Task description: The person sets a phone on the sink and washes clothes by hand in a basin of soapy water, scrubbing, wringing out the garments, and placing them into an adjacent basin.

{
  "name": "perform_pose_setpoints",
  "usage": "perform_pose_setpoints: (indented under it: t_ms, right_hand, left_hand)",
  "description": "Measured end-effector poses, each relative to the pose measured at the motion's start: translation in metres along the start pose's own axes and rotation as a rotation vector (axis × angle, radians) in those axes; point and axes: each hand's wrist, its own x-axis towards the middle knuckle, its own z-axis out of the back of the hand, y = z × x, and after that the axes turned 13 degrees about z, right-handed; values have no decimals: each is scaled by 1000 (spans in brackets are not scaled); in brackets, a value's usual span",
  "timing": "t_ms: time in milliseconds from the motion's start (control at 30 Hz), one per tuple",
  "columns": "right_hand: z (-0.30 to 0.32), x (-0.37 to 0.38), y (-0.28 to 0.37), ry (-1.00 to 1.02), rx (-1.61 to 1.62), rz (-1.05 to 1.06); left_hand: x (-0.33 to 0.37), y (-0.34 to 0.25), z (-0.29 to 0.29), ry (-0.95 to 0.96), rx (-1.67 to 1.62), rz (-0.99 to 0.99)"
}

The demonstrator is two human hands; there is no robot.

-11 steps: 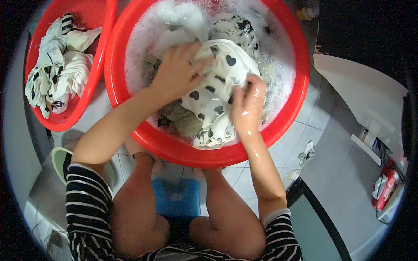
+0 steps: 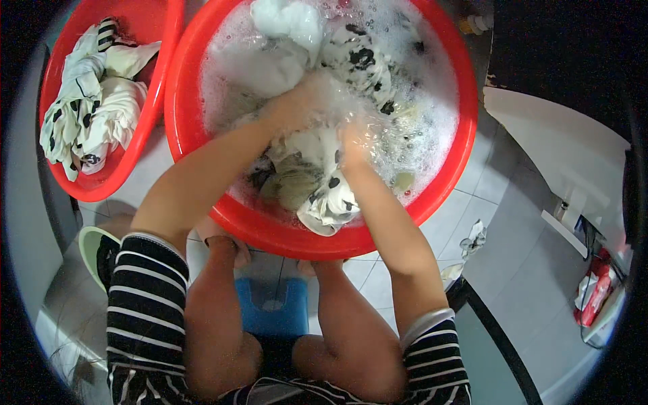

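Note:
Both hands are plunged into foamy water in a large red tub (image 2: 466, 135). My left hand (image 2: 305, 100) is under splashing suds near the tub's middle, its fingers hidden. Close by on the right, my right hand (image 2: 354, 143) is also in the water, fingers covered and blurred. Between and below them lies a white cloth with black heart shapes (image 2: 331, 202), mostly submerged, one end bunched near the front rim. Another black-and-white patterned cloth (image 2: 361, 61) floats beyond my hands. A puffed white cloth (image 2: 290, 23) bulges from the foam at the back.
A second red basin (image 2: 156, 88) at the left holds several damp white garments (image 2: 111, 111). Below the tub, a blue stool (image 2: 270, 314) stands between my legs. A pale green bucket (image 2: 91, 253) is at the left. Small wrappers (image 2: 474, 237) lie on the tiles at right.
Both hands have pushed down from above the water into it, taking the heart-patterned cloth under. Water now splashes around them, and most of the cloth has sunk.

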Motion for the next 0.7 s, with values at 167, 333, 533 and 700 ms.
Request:
perform_pose_setpoints:
  t_ms: [167, 333, 533, 700]
  right_hand:
    - [16, -9, 10, -43, -85, 161]
    - [1, 12, -34, 417, 468, -68]
    - [106, -5, 34, 64, 2401, -784]
    - [118, -20, 64, -238, 2037, -735]
  left_hand:
    - [-14, 3, 29, 92, -236, 225]
    - [0, -62, 34, -295, -412, 240]
    - [-30, -172, 94, -131, -214, 227]
    - [-14, -151, 110, -234, 9, 54]
